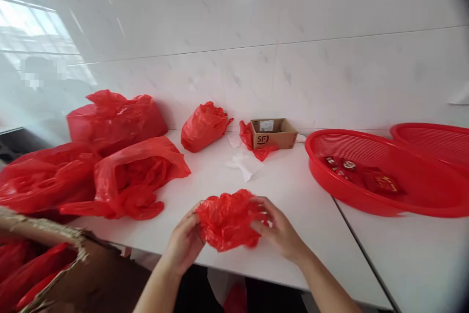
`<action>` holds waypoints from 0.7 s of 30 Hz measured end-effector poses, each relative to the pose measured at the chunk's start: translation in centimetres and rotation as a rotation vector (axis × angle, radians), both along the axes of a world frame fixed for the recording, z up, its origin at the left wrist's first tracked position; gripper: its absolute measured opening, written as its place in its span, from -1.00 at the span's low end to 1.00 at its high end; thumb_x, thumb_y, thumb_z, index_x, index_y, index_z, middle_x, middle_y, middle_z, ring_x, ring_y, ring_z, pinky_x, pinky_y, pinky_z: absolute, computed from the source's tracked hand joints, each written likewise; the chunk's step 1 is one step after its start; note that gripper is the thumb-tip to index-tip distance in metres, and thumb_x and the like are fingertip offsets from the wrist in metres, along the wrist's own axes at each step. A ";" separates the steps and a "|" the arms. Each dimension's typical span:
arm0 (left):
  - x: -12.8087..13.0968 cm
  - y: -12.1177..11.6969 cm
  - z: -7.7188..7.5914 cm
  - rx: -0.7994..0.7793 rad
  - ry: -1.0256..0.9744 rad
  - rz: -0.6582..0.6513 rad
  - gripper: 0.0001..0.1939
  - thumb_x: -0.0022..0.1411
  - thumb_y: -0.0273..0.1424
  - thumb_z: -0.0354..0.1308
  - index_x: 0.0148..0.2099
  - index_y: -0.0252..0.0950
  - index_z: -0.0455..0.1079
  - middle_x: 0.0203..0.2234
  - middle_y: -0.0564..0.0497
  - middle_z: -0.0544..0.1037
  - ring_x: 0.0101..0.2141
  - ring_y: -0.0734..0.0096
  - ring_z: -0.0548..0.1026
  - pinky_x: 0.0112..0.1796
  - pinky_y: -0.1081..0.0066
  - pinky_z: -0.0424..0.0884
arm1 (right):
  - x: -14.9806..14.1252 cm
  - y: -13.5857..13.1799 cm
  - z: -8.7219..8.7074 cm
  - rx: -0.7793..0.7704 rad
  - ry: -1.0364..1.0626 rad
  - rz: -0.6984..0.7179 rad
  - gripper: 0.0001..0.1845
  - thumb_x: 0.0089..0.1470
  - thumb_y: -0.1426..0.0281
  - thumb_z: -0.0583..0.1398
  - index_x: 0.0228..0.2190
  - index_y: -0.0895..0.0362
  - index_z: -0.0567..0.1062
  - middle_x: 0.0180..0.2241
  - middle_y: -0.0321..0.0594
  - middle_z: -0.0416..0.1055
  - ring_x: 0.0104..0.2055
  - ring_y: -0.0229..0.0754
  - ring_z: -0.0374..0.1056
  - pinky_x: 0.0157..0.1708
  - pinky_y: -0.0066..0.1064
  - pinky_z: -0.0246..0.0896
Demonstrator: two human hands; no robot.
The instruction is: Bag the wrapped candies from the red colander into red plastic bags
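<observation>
A crumpled red plastic bag [229, 220] is held just above the front edge of the white table, between my two hands. My left hand [188, 237] grips its left side, thumb on top and fingers beneath. On the right side, the curved fingers of my right hand [276, 230] close about the bag's edge, slightly blurred, with red film showing between them. What lies inside the bag, if anything, is hidden by its folds. A white paper sheet [246, 164] lies on the table behind it.
Several red bags stand at the left, among them an open bag [141, 171] and a tied bag [205, 127]. A cardboard box [47, 235] holds red bags at lower left. A small carton [274, 137] stands by the wall. A red basket [351, 205] at right contains dark red packets [381, 181].
</observation>
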State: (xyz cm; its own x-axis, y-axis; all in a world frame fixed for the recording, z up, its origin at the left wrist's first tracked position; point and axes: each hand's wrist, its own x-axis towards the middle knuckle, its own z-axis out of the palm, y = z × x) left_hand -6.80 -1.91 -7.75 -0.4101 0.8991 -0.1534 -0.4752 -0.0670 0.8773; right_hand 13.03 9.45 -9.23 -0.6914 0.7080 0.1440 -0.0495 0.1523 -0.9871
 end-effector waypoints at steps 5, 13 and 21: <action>0.1 0.9 -3.3 -0.046 -0.339 0.238 -0.90 0.01 -0.52 0.22 -0.40 -0.20 0.43 -0.49 0.09 0.57 -0.44 0.41 0.54 -0.40 0.47 0.52 | 2.3 0.2 -1.3 -0.215 0.156 -0.306 -0.83 0.07 0.27 0.26 -0.35 0.07 0.40 -0.43 -0.32 0.36 -0.41 -0.24 0.30 -0.40 -0.41 0.26; -1.0 -2.9 -0.4 0.069 0.179 0.627 -0.93 0.22 -0.41 0.13 -0.27 -0.12 0.42 -0.17 0.12 0.53 -0.02 0.32 0.48 0.13 0.28 0.32 | 5.3 0.3 -0.2 -0.300 0.239 -0.552 -0.72 0.04 0.20 0.29 -0.24 0.06 0.43 -0.44 -0.32 0.35 -0.51 -0.31 0.20 -0.57 -0.49 0.09; 8.5 -2.5 -0.1 -0.045 1.073 0.168 -0.45 0.00 -0.18 0.36 0.07 -0.17 0.44 -0.32 -0.01 0.54 -0.32 0.26 0.48 -0.28 0.32 0.46 | 0.8 -7.2 1.7 -0.424 0.388 -0.176 -0.20 -0.01 0.26 0.33 0.24 -0.04 0.22 -0.22 -0.20 0.47 -0.33 -0.24 0.37 -0.33 -0.37 0.30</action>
